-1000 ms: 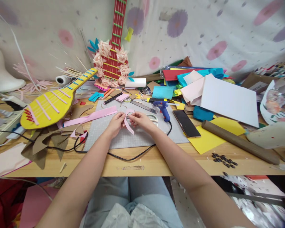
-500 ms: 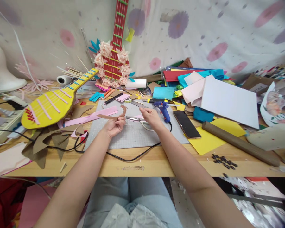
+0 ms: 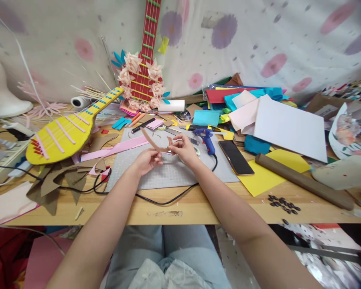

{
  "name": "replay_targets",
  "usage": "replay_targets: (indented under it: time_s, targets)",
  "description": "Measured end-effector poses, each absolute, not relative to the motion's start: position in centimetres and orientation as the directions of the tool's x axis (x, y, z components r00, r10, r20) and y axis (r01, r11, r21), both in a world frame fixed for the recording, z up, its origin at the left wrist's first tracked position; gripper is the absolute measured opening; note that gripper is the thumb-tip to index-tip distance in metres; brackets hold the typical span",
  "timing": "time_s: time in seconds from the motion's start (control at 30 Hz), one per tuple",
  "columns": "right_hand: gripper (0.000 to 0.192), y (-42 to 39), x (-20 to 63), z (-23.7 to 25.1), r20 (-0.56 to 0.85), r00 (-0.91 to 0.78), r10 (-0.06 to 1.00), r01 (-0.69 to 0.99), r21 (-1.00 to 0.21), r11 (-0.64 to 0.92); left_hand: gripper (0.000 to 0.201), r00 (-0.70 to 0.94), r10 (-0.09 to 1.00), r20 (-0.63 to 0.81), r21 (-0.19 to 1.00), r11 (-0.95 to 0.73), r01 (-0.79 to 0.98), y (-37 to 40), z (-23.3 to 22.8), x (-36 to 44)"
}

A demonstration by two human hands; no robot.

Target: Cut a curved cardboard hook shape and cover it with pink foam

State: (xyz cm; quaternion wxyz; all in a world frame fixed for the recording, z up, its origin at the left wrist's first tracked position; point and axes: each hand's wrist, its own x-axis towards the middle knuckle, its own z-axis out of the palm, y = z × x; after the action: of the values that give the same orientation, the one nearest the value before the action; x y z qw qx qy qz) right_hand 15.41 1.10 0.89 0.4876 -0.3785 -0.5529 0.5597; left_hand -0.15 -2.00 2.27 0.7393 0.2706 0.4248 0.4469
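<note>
A curved brown strip (image 3: 152,141), perhaps of paper or foam sheet, is held above the grey cutting mat (image 3: 129,176). My left hand (image 3: 147,161) has its fingers curled at the strip's lower edge, pinching it. My right hand (image 3: 184,150) grips the strip's right end between thumb and fingers. Just beyond that hand lies a blue glue gun (image 3: 209,141) with its black cord running across the mat. A pale ring-shaped handle shows in part beside my right hand; the rest is hidden. Pink strips (image 3: 117,148) lie left of my hands.
A yellow paper lute (image 3: 60,136) lies at left, and a red one (image 3: 141,82) with pale flowers stands behind. To the right are a phone (image 3: 236,157), yellow sheet (image 3: 255,180), brown roll (image 3: 303,182) and black beads (image 3: 284,204). Coloured sheets (image 3: 237,96) are piled at back.
The brown strip has turned, its free end now pointing up and left. My right hand has moved from the scissors' side onto the strip. The scissors are no longer plainly visible.
</note>
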Motion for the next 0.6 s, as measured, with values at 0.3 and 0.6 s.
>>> replay_targets:
  time_s: [0.3,0.6]
  targets:
    - [0.040,1.19,16.09,0.68,0.027,-0.252,0.967,-0.123,-0.992,-0.004,0.029,0.039,0.990,-0.135,0.969,0.140,-0.204,-1.81,1.22,0.18]
    - [0.035,1.18,16.27,0.70,0.027,-0.280,0.960,-0.142,-0.990,-0.014,0.034,0.136,0.975,-0.174,0.978,0.188,-0.094,-1.92,1.27,-0.45]
